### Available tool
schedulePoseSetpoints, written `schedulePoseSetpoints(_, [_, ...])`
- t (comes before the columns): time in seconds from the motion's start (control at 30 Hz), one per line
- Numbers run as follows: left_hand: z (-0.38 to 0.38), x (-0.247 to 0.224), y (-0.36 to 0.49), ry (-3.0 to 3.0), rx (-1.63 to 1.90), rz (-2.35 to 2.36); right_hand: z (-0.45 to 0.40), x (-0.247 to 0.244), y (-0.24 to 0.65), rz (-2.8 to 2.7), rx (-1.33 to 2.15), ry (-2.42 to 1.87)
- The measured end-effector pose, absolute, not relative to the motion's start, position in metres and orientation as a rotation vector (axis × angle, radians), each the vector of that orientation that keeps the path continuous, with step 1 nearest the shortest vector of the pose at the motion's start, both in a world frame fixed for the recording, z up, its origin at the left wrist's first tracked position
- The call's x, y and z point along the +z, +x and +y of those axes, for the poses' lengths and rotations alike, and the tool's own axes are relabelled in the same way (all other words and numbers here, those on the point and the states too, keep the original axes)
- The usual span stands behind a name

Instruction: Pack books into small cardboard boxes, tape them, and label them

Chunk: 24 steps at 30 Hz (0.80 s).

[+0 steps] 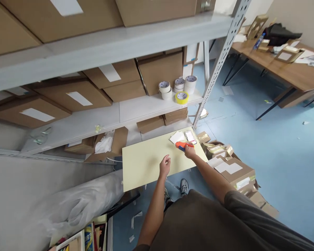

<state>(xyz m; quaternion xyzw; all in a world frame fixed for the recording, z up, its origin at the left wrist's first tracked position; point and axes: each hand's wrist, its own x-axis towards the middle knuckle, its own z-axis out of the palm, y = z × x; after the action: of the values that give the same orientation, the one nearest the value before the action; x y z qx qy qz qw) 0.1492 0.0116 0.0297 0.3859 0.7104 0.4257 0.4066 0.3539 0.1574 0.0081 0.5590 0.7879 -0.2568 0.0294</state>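
Observation:
My right hand point(190, 151) is closed around an orange-red and blue tape dispenser point(181, 145), above the right part of a pale yellow tabletop point(141, 164). Some of the dispenser is covered by my fingers. My left hand point(165, 165) hovers over the tabletop's front half, fingers loosely bent and apart, with nothing in it. Just beyond the dispenser lie white papers or cards point(176, 137) and a phone-like item point(190, 136) with a blurred face.
Behind the table stands a metal shelf point(136, 111) with cardboard boxes point(78, 99), white tape rolls point(191, 85) and a yellow tape roll point(181, 98). Cartons point(234, 170) are piled on the floor at right. A bubble-wrap roll point(86, 202) lies left; a brown desk point(290, 69) stands farther off.

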Motion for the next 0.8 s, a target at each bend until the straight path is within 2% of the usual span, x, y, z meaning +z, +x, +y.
schedulePoseSetpoints(0.23, [0.051, 0.128, 0.102, 1.128, 1.372, 1.7, 0.178, 0.126, 0.358, 3.399, -0.664, 1.167])
schedulePoseSetpoints(0.33, [0.056, 0.177, 0.084, 1.346, 1.445, 1.551, 0.173, 0.165, 0.348, 3.555, -0.669, 1.055])
schedulePoseSetpoints(0.47, [0.054, 0.228, 0.061, 1.683, 1.312, 1.402, 0.16, 0.194, 0.326, 3.623, -0.739, 0.995])
schedulePoseSetpoints(0.6, [0.05, 0.25, 0.038, 1.801, 1.263, 1.351, 0.147, 0.21, 0.302, 3.623, -0.883, 0.951])
schedulePoseSetpoints(0.8, [0.041, 0.252, 0.009, 1.783, 1.344, 1.313, 0.125, 0.22, 0.272, 3.508, -0.982, 1.069])
